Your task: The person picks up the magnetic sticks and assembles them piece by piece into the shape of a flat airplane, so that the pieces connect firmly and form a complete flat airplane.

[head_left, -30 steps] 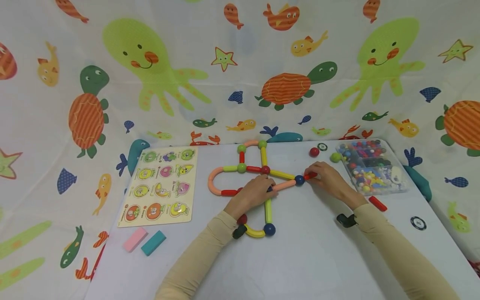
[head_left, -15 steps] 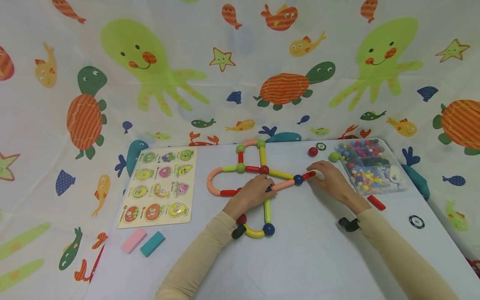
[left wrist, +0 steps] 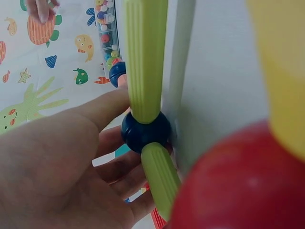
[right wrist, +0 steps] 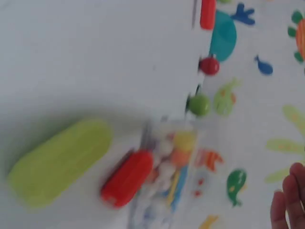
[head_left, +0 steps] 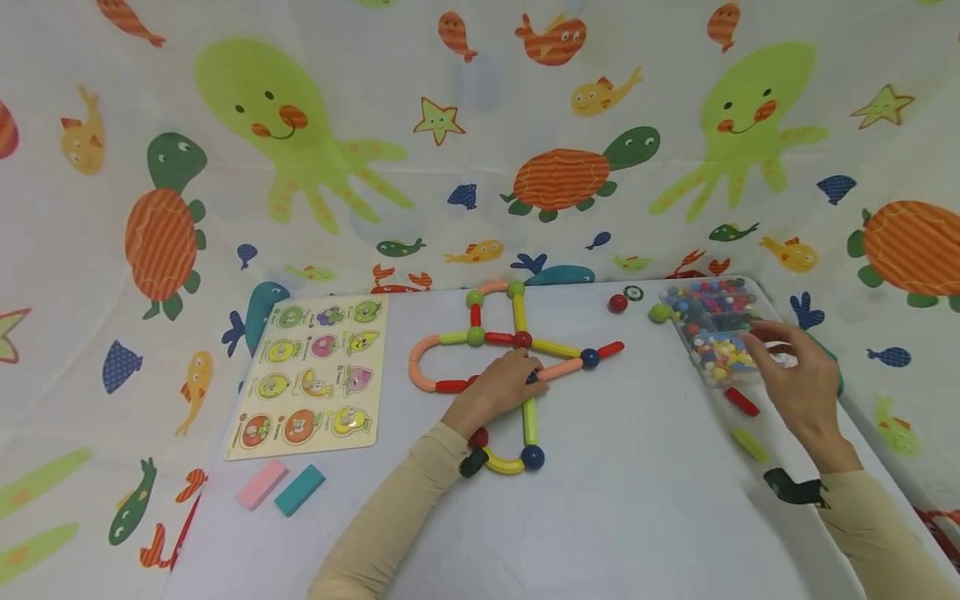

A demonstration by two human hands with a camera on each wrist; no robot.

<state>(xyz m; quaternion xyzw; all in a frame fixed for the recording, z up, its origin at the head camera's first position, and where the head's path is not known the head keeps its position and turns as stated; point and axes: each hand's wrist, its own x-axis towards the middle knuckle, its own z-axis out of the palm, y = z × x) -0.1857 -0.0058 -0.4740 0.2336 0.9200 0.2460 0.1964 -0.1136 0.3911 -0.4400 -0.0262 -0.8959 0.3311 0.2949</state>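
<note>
On the white table lies a figure of magnetic sticks and balls, with green, red, yellow and peach rods. My left hand [head_left: 495, 385] is over its middle, fingers bent around a dark blue ball [left wrist: 145, 131] that joins two lime rods; a lime rod [left wrist: 147, 57] runs out from it. At the figure's right end, a red rod [head_left: 611, 350] is attached to another blue ball [head_left: 589, 357]. My right hand [head_left: 806, 379] is raised over the clear bead box [head_left: 701, 371], fingers loosely bent and holding nothing. Only its fingertips show in the right wrist view.
Near the box lie a loose red rod [head_left: 742, 402], a lime rod [head_left: 750, 445], a green ball [head_left: 660, 313] and a red ball [head_left: 617, 303]. Leftward are a fruit picture board [head_left: 378, 333], a pink block [head_left: 262, 485] and a teal block [head_left: 300, 490]. A printed cloth hangs behind.
My right hand has let go of the red rod at the figure's right end and moved right, above the bead box. A lime rod now shows near the box. My left hand stays in place.
</note>
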